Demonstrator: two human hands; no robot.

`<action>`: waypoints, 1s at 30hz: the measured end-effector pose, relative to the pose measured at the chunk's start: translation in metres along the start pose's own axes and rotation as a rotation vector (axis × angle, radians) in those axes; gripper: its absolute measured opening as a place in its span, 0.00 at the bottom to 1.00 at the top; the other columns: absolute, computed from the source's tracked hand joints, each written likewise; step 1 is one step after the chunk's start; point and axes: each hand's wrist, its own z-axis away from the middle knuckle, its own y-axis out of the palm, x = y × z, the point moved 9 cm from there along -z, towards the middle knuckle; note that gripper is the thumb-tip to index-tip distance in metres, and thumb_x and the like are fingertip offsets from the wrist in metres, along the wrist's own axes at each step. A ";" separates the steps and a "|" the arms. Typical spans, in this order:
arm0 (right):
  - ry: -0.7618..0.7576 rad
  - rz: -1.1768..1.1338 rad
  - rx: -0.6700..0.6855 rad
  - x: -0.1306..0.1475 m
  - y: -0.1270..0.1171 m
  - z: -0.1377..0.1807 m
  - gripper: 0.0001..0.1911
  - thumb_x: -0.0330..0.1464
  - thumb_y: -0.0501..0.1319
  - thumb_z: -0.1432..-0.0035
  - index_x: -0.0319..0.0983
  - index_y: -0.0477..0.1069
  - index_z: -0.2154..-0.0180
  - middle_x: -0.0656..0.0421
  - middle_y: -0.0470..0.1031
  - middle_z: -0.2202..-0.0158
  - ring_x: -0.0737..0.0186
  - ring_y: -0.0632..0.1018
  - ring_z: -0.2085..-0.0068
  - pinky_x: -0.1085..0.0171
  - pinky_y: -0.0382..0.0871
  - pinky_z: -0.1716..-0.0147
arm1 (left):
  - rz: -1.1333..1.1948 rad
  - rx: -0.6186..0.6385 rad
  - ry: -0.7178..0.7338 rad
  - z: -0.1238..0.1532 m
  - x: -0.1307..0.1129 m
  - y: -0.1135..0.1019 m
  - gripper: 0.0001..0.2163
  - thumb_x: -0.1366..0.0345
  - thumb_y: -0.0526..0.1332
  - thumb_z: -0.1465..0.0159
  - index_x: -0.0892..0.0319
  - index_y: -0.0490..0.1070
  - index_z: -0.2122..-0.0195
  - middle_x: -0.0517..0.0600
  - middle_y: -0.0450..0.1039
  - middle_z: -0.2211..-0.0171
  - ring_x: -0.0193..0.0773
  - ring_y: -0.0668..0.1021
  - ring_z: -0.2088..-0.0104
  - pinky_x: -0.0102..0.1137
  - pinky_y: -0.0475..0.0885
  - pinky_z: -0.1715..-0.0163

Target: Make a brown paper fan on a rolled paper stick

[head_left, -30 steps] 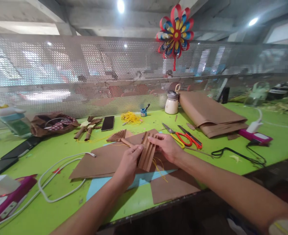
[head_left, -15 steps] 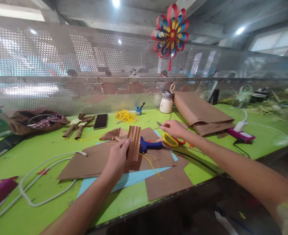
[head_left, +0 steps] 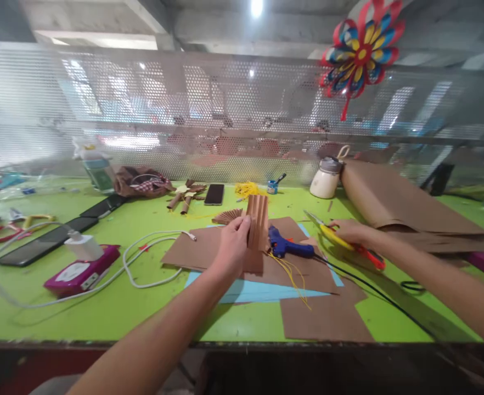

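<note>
My left hand [head_left: 234,241] pinches an accordion-pleated strip of brown paper [head_left: 259,219], held upright above the brown sheets. My right hand [head_left: 349,231] is closed on a pair of scissors [head_left: 336,240] with yellow and orange handles. Their blades point to the far left, away from the paper strip. A blue glue gun [head_left: 289,247] lies just right of the strip, with its black cord trailing right. Partly behind my left hand is a small brown pleated paper fan [head_left: 228,216]. Under these lie brown paper sheets [head_left: 201,253] and light blue paper [head_left: 242,291].
Behind stand a phone [head_left: 214,194], yellow string [head_left: 248,190], a blue paint jar [head_left: 272,187] and a white bottle [head_left: 324,178]. Folded brown paper [head_left: 406,200] is at the right. On the left lie a purple power strip [head_left: 77,274], a white cable [head_left: 133,274] and pliers [head_left: 7,230].
My right hand has moved from beside the scissors onto them, and they now sit in its grip. My left hand still holds the pleated strip. The view has turned left.
</note>
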 end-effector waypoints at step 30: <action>-0.428 -1.271 -0.035 0.168 0.068 0.133 0.28 0.33 0.71 0.59 0.43 0.63 0.55 0.67 0.72 0.73 0.73 0.69 0.82 0.72 0.64 0.85 | 0.244 0.069 -0.042 0.021 -0.013 0.024 0.10 0.59 0.63 0.46 0.60 0.67 0.73 0.44 0.68 0.77 0.31 0.71 0.74 0.25 0.67 0.72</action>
